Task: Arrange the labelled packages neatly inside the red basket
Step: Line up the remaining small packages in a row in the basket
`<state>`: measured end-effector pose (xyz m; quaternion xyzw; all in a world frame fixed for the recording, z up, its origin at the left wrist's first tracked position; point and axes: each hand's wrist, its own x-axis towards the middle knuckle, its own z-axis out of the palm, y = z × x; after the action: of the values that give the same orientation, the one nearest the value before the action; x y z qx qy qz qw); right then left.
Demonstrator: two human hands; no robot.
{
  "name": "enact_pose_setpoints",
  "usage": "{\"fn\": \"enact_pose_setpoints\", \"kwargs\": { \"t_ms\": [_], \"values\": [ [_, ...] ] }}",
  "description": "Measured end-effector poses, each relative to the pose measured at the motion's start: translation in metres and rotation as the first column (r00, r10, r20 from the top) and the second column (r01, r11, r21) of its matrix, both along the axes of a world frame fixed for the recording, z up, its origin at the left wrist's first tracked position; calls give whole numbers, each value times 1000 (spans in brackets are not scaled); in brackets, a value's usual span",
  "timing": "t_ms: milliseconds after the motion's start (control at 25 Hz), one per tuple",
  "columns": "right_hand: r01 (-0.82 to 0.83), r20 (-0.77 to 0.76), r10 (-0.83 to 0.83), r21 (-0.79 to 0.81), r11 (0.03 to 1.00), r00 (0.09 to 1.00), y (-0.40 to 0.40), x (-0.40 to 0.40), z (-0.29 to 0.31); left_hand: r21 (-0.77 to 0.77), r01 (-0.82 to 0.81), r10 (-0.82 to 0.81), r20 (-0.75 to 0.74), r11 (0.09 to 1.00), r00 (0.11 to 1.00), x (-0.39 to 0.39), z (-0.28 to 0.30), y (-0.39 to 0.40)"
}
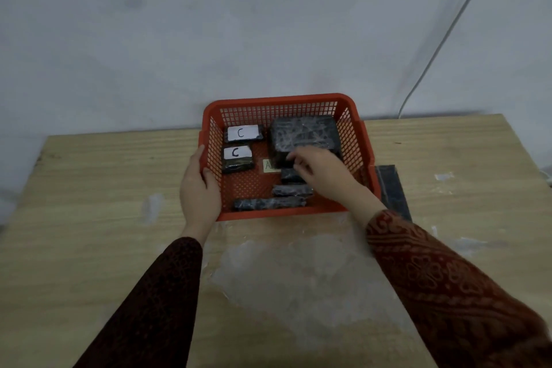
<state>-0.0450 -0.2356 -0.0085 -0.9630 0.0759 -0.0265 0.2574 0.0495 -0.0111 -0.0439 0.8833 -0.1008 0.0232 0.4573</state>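
Note:
A red mesh basket stands at the table's far edge against the wall. Inside it at the left lie two small black packages with white "C" labels, one at the back and one in front of it. A large black wrapped package fills the back right. My right hand reaches in and its fingers close on a small black package. Two more dark packages lie near the front wall, a short one and a long one. A yellow label shows on the basket floor. My left hand grips the basket's left rim.
The wooden table carries patches of clear tape residue. A flat dark package lies on the table just right of the basket. A white cable runs down the wall at the right.

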Motion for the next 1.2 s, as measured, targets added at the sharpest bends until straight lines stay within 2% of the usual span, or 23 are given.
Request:
{"fn": "enact_pose_setpoints", "kwargs": {
  "t_ms": [80, 120, 360, 480, 520, 560, 600, 640, 680, 720, 840, 920, 1040, 1120, 1200],
  "values": [
    [-224, -280, 153, -240, 945, 948, 3, 16, -18, 1, -1, 1, -3, 1000, 1000, 0, 0, 0],
    [-279, -348, 165, -309, 909, 923, 4, 20, -24, -3, -1, 1, -4, 1000, 1000, 1, 0, 0],
    [-338, -381, 147, -503, 795, 913, 11, 31, -34, -15, -14, 14, -11, 1000, 1000, 1, 0, 1],
    [-406, -378, 216, -548, 731, 900, 11, 34, -33, -18, -14, 14, -5, 1000, 1000, 0, 0, 1],
    [-379, -329, 232, -511, 772, 915, 12, 33, -31, -18, -15, 15, -8, 1000, 1000, 0, 0, 1],
    [-300, -246, 216, -388, 871, 945, 14, 33, -26, -17, -18, 17, -12, 1000, 1000, 1, 1, 2],
    [-186, -185, 155, -166, 968, 970, 17, 34, -21, -18, -20, 20, -14, 1000, 1000, 1, 1, 2],
    [-59, -164, 74, 94, 994, 984, 21, 37, -16, -20, -20, 20, -13, 1000, 1000, 1, 1, 2],
    [54, -194, 8, 313, 948, 981, 27, 41, -11, -22, -18, 18, -11, 1000, 1000, 0, 2, 2],
    [140, -245, -27, 459, 877, 969, 32, 46, -8, -21, -17, 17, -11, 1000, 1000, 0, 2, 2],
    [279, -356, -20, 698, 660, 934, 45, 61, -12, -20, -21, 20, -21, 1000, 1000, 0, 4, 3],
    [324, -375, -33, 750, 577, 926, 49, 65, -18, -22, -20, 20, -23, 1000, 1000, -1, 5, 3],
    [354, -392, -54, 754, 554, 919, 54, 71, -28, -22, -21, 21, -20, 1000, 1000, 0, 5, 3],
    [285, -364, -35, 663, 693, 931, 60, 76, -33, -19, -19, 19, -22, 1000, 1000, 0, 3, 4],
    [143, -308, 15, 484, 863, 951, 66, 80, -38, -14, -17, 17, -25, 1000, 1000, 1, 2, 4]
  ]
}}
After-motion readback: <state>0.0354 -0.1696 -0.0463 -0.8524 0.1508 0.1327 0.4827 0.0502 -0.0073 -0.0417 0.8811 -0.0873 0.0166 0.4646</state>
